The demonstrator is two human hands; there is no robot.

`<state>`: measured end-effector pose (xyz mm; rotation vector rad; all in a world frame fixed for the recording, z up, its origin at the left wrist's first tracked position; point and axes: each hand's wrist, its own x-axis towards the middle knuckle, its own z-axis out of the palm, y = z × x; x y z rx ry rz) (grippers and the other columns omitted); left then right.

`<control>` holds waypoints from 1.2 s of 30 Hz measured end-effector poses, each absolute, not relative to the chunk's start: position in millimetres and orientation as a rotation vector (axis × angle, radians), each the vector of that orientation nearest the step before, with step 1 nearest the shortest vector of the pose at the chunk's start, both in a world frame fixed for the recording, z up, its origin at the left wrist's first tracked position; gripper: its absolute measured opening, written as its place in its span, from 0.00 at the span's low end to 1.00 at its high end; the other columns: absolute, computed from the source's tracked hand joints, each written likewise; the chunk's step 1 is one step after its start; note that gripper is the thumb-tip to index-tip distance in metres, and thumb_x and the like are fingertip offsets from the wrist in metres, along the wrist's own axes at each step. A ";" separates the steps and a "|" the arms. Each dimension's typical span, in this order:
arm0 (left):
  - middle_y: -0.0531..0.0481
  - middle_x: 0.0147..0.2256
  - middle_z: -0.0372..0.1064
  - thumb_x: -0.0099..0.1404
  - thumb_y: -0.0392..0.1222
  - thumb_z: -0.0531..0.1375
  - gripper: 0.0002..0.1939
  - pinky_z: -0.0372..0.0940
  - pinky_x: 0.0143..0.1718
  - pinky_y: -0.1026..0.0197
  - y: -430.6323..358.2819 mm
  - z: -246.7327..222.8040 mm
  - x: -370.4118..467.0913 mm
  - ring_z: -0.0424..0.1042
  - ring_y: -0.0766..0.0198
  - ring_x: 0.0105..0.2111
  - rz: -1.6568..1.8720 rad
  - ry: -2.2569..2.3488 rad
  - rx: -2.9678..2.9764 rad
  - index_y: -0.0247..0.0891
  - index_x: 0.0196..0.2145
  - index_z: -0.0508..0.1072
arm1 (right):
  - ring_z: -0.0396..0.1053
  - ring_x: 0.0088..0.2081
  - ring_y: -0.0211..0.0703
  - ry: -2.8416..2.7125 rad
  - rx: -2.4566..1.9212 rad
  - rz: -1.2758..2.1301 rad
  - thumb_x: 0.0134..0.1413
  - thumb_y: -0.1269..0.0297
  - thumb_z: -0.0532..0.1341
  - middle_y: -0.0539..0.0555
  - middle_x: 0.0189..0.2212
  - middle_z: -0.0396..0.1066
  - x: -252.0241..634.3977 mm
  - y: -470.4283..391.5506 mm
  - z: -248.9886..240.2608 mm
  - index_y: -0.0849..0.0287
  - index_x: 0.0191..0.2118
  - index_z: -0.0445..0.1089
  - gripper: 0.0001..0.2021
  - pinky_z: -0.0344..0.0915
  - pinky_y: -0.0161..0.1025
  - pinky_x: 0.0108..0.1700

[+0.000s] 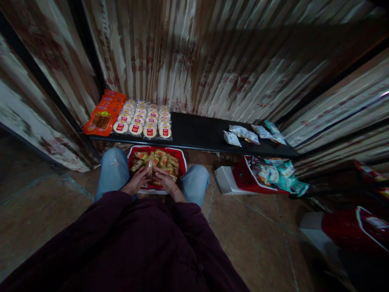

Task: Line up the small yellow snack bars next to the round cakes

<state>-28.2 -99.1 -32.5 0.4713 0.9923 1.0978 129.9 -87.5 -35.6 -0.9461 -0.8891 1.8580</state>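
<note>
A red basket [182,159] with a white rim sits between my knees, full of snacks in shiny gold wrappers [165,160]. Over its near half, my left hand [138,180] and my right hand [166,180] meet from either side on a gold-wrapped snack [152,161]. The fingers of both hands bend inward around it, with the fingertips close together. Dim light keeps the exact grip and the wrapper's print from showing clearly.
On the black shelf [197,132] ahead lie rows of round white packaged cakes [150,121], an orange snack bag [105,113] and several small white packets [240,132]. Right of my knee, another red basket [243,178] holds teal and white packets [284,172]; a further basket [343,227] stands beyond.
</note>
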 end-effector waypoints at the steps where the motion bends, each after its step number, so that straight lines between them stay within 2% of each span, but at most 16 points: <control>1: 0.49 0.34 0.74 0.53 0.45 0.65 0.15 0.69 0.35 0.61 -98.5 -32.1 -28.8 0.73 0.64 0.33 1.097 0.995 0.452 0.39 0.38 0.70 | 0.70 0.44 0.43 -0.892 -0.943 1.867 0.36 0.60 0.70 0.51 0.44 0.74 129.5 -87.8 -34.8 0.53 0.41 0.75 0.20 0.63 0.45 0.52; 5: 0.48 0.30 0.73 0.58 0.44 0.60 0.12 0.69 0.36 0.60 -95.7 -25.3 -32.1 0.74 0.63 0.30 1.115 1.000 0.273 0.36 0.38 0.70 | 0.70 0.46 0.42 -0.871 -0.900 1.887 0.38 0.61 0.69 0.51 0.44 0.74 127.7 -88.6 -29.4 0.53 0.41 0.74 0.19 0.63 0.43 0.52; 11: 0.44 0.33 0.73 0.60 0.49 0.55 0.16 0.70 0.37 0.56 -95.0 -17.1 -35.8 0.75 0.58 0.35 1.136 0.970 0.193 0.35 0.40 0.70 | 0.71 0.45 0.40 -0.759 -0.891 1.879 0.43 0.64 0.67 0.52 0.44 0.74 129.4 -89.1 -23.1 0.53 0.43 0.72 0.17 0.66 0.39 0.48; 18: 0.46 0.33 0.73 0.57 0.41 0.60 0.11 0.69 0.37 0.59 -96.6 -23.6 -30.5 0.74 0.61 0.35 1.130 0.969 0.260 0.36 0.38 0.71 | 0.71 0.46 0.42 -0.752 -0.866 1.909 0.41 0.60 0.68 0.53 0.44 0.74 130.4 -89.8 -22.5 0.54 0.43 0.72 0.19 0.65 0.43 0.50; 22: 0.49 0.36 0.73 0.53 0.39 0.65 0.13 0.67 0.41 0.60 -97.5 -28.2 -27.6 0.72 0.64 0.35 1.170 0.943 0.380 0.38 0.37 0.71 | 0.71 0.46 0.43 -0.726 -0.862 1.902 0.40 0.58 0.69 0.52 0.43 0.75 129.4 -90.3 -20.9 0.52 0.45 0.71 0.22 0.65 0.43 0.50; 29: 0.44 0.44 0.73 0.46 0.47 0.70 0.23 0.61 0.48 0.58 -100.3 -23.5 -22.8 0.71 0.59 0.45 1.150 1.033 0.575 0.39 0.41 0.74 | 0.73 0.43 0.42 -0.701 -0.909 1.874 0.39 0.56 0.70 0.52 0.41 0.76 126.3 -89.8 -24.9 0.51 0.45 0.71 0.23 0.67 0.41 0.46; 33: 0.42 0.45 0.73 0.45 0.50 0.70 0.25 0.60 0.50 0.57 -100.4 -23.6 -22.0 0.69 0.55 0.49 1.146 1.047 0.598 0.38 0.40 0.76 | 0.74 0.38 0.40 -0.662 -0.955 1.822 0.36 0.57 0.71 0.50 0.38 0.76 124.7 -88.4 -28.1 0.51 0.42 0.71 0.22 0.68 0.40 0.44; 36: 0.43 0.45 0.73 0.44 0.48 0.70 0.24 0.61 0.48 0.58 -98.6 -27.9 -22.5 0.69 0.55 0.48 1.152 1.068 0.622 0.38 0.41 0.76 | 0.74 0.37 0.40 -0.648 -0.969 1.806 0.35 0.58 0.72 0.50 0.36 0.76 123.8 -87.1 -30.4 0.52 0.41 0.71 0.22 0.68 0.41 0.44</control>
